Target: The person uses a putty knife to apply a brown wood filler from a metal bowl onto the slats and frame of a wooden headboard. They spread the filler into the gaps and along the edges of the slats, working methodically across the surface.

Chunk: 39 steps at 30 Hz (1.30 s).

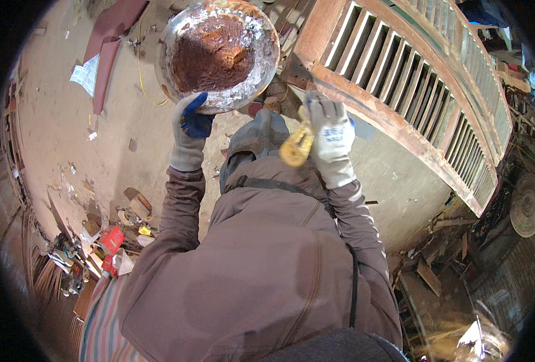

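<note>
My left hand (pixel 190 130), in a grey glove with blue on the palm and thumb, grips the near rim of a round, crusted bowl (pixel 266 57). Reddish-brown paste (pixel 204 63) fills much of the bowl's inside. My right hand (pixel 332 136), gloved in white and grey, is closed round a tool with a yellow handle (pixel 297 145); the handle's rounded end points back toward me. Motion blur and my fingers hide the tool's working end, so its kind is unclear. Just beyond that hand lies the corner of a slatted wooden shutter (pixel 394 117).
The shutter stretches away to the right. On the left, a dark red folded sheet (pixel 107 66) and a yellow cord (pixel 141 72) lie on the pale floor (pixel 56 127). Scraps and a red package (pixel 111 240) are heaped at lower left. A round woven mat (pixel 527 205) is at far right.
</note>
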Motion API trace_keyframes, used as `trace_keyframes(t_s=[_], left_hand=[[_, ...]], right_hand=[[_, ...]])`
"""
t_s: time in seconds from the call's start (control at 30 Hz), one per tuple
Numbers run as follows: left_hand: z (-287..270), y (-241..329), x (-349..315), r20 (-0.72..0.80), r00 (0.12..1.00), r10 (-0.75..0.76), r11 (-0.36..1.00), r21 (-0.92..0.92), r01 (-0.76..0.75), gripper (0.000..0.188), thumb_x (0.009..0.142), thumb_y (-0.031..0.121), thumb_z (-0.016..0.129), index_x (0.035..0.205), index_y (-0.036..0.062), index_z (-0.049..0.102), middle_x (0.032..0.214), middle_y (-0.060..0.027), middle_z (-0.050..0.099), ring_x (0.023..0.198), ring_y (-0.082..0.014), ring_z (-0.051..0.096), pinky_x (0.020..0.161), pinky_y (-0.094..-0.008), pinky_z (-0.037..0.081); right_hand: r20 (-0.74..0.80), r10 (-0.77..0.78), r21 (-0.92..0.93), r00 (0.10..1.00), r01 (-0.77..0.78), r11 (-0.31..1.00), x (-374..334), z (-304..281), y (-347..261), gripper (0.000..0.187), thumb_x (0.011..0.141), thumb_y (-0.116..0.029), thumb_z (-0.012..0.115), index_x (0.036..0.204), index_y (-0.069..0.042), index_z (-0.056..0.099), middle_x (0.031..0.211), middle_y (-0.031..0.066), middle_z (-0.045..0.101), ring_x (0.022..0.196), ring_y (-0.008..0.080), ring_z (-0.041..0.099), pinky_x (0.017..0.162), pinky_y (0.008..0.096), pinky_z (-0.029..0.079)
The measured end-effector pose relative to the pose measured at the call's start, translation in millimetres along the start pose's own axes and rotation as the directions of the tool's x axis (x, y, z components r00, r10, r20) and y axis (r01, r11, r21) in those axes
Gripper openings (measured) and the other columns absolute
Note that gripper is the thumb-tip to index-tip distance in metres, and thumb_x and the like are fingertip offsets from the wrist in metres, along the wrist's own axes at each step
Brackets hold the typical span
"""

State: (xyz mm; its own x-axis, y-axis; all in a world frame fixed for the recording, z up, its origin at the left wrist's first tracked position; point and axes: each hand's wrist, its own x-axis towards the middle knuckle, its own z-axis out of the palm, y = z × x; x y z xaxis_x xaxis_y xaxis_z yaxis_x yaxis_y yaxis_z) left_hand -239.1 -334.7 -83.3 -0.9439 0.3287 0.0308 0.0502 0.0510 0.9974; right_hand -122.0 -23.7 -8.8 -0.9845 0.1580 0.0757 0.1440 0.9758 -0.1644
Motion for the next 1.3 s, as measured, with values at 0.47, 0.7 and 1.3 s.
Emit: trace_keyframes(t_s=[0.47, 0.7, 1.3], left_hand=[[5, 12, 0, -0.019, 0.998, -0.065, 0.98, -0.188, 0.061, 0.027, 0.097, 0.006, 0.061, 0.122, -0.0027, 0.063, 0.124, -0.014, 0.062, 0.112, -0.0281, 0.064, 0.094, -0.0441, 0.06], [2, 9, 1, -0.016, 1.0, -0.027, 0.99, -0.141, 0.024, 0.026, 0.097, 0.008, 0.061, 0.121, -0.002, 0.063, 0.124, -0.0141, 0.062, 0.111, -0.0272, 0.065, 0.095, -0.0455, 0.059], [0, 9, 0, -0.046, 0.998, 0.03, 0.998, -0.059, -0.033, 0.035, 0.087, -0.004, 0.07, 0.121, -0.0033, 0.063, 0.123, -0.014, 0.062, 0.11, -0.0267, 0.065, 0.095, -0.0429, 0.059]], right_hand=[[-0.015, -0.017, -0.024, 1.0, 0.016, 1.0, 17, -2, -2, 0.04, 0.081, -0.02, 0.067, 0.12, -0.01, 0.069, 0.124, 0.0071, 0.067, 0.108, 0.0278, 0.061, 0.085, 0.0385, 0.056], [0.436, 0.665, 0.882, 0.606, -0.433, -0.185, 4, 5, 17, 0.026, 0.096, -0.014, 0.07, 0.117, -0.001, 0.063, 0.107, 0.008, 0.066, 0.078, 0.0155, 0.068, 0.06, 0.0288, 0.058], [-0.155, 0.168, -0.111, 0.974, -0.186, 0.976, 4, 15, 4, 0.047, 0.087, -0.012, 0.068, 0.134, -0.009, 0.061, 0.129, 0.01, 0.064, 0.123, 0.0238, 0.058, 0.093, 0.0356, 0.052]])
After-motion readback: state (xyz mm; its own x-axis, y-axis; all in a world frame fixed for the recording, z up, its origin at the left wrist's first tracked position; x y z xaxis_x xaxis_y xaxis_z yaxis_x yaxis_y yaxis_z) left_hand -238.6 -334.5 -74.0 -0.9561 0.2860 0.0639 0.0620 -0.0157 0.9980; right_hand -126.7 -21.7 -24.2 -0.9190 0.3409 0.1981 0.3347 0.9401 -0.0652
